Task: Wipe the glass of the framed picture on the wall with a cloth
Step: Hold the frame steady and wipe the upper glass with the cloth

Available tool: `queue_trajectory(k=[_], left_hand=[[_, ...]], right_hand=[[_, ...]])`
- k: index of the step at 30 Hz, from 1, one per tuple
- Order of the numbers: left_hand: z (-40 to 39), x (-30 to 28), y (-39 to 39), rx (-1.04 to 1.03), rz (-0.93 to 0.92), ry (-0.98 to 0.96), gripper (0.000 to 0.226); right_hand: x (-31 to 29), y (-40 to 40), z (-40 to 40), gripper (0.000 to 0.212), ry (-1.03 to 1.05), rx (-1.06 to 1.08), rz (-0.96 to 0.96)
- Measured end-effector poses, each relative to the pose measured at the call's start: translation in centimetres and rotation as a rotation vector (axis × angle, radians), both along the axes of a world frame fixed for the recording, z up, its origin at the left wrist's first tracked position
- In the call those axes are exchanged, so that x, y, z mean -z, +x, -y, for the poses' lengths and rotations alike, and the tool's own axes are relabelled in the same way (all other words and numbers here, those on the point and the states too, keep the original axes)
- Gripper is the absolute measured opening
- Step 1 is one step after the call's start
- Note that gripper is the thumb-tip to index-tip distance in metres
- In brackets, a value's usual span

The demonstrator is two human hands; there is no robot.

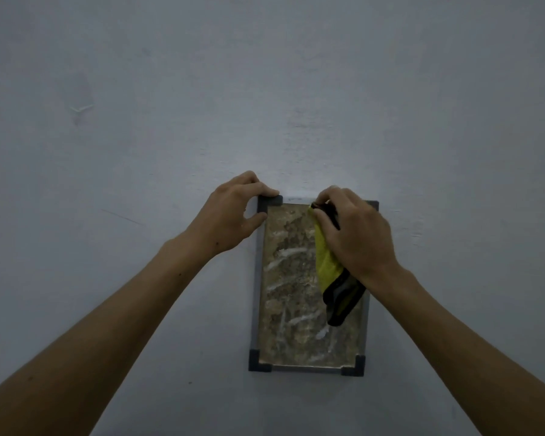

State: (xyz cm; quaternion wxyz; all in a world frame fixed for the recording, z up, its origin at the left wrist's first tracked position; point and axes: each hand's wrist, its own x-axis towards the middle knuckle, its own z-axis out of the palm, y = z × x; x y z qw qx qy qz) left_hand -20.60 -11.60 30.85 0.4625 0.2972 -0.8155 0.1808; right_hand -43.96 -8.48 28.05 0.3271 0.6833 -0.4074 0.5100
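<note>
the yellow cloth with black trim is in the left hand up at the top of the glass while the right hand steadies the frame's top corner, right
Not quite: the hands are swapped. In the head view the right hand grips the yellow cloth with black trim at the top of the glass, while the left hand steadies the top left corner of the dark rectangular frame.
</note>
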Motion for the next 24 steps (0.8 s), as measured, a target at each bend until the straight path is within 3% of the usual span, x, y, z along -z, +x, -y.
queue_trajectory(k=[4, 9, 14, 22, 24], left_hand=[[0.1, 0.6, -0.3, -0.011, -0.009, -0.022, 0.039], [0.1, 0.9, -0.4, -0.005, -0.01, -0.029, 0.037], [0.3, 0.8, -0.4, -0.024, -0.01, -0.035, 0.037], [0.3, 0.5, -0.4, -0.031, 0.017, -0.037, 0.036], [0.3, 0.4, -0.4, -0.032, 0.022, -0.037, 0.037]], right_hand=[[1.0, 0.5, -0.2, 0.015, 0.082, -0.016, -0.199], [0.3, -0.2, -0.3, 0.012, 0.02, 0.001, 0.084], [1.4, 0.9, -0.1, 0.014, 0.085, -0.002, -0.02], [1.5, -0.2, 0.0, 0.009, -0.046, 0.099, 0.316], [1.7, 0.4, 0.2, 0.009, -0.05, 0.077, 0.323]])
